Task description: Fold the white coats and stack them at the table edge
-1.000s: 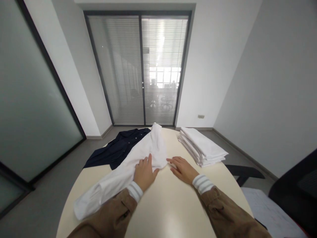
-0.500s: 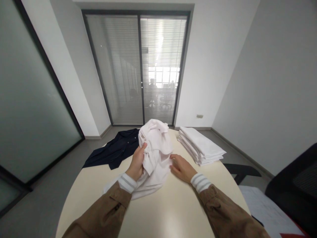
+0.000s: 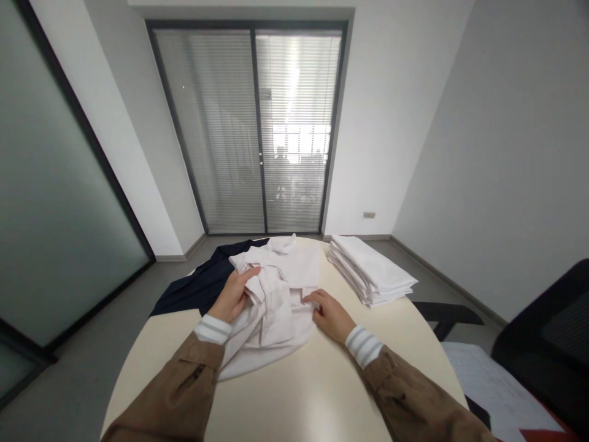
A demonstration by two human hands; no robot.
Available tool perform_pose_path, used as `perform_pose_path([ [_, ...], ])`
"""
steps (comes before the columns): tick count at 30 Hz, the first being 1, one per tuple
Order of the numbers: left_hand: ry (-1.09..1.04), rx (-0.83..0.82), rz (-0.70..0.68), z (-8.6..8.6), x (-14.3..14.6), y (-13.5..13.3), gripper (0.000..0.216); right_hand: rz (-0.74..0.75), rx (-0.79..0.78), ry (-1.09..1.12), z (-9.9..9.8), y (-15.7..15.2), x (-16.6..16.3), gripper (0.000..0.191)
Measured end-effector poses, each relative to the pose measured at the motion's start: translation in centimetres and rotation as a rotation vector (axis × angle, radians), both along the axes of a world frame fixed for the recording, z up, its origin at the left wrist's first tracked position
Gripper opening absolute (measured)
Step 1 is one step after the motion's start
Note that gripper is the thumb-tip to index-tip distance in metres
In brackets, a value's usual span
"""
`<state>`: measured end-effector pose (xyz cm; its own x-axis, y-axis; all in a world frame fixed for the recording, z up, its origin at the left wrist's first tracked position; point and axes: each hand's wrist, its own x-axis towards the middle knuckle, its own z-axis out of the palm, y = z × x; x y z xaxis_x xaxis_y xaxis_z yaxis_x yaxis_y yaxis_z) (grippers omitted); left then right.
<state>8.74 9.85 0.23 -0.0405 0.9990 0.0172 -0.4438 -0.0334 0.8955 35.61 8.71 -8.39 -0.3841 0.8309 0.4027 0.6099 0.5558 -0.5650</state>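
Observation:
A white shirt lies bunched and partly spread on the round table, its collar at the far side. My left hand is closed on the shirt's left part, thumb on top of the cloth. At the shirt's right edge, my right hand has its fingers curled with the index fingertip against the fabric; whether it pinches the cloth is hard to make out. Behind my left hand, a dark navy shirt lies on the table, partly covered by the white one.
A stack of folded white cloth sits at the table's right rear. The cream round table has a curved edge. A black chair stands at the right beside papers. Glass doors with blinds are beyond.
The white shirt has come down from a raised bunch and lies flatter, collar at the back. My left hand has moved left with the cloth, and my right hand slightly left.

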Motion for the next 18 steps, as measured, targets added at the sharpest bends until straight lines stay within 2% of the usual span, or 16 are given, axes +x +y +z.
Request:
perform_pose_path([
  [5,0.3,0.052,0.239,-1.3,-2.5,1.3,0.052,-0.32,0.183,-0.139,0.3,1.5,3.4,0.043],
  [8,0.492,0.029,0.193,-3.0,-4.3,2.4,0.049,-0.491,0.304,-0.269,0.7,1.9,5.3,0.038],
  [10,0.66,0.017,0.16,-4.3,-5.2,3.0,0.046,-0.503,0.35,-0.326,1.3,1.6,5.3,0.036],
  [12,0.858,0.014,0.169,-5.6,-5.9,3.5,0.043,-0.398,0.355,-0.34,1.8,0.9,4.4,0.03],
  [15,1.117,0.011,0.191,-7.0,-6.7,3.7,0.041,-0.089,0.249,-0.305,2.0,-0.3,2.5,0.022],
  [17,1.201,-0.003,0.183,-7.4,-7.1,3.6,0.044,0.108,0.136,-0.304,1.7,-0.8,1.8,0.034],
  [18,1.221,-0.022,0.17,-7.5,-7.4,3.4,0.046,0.172,0.068,-0.325,1.5,-0.9,1.6,0.05],
])
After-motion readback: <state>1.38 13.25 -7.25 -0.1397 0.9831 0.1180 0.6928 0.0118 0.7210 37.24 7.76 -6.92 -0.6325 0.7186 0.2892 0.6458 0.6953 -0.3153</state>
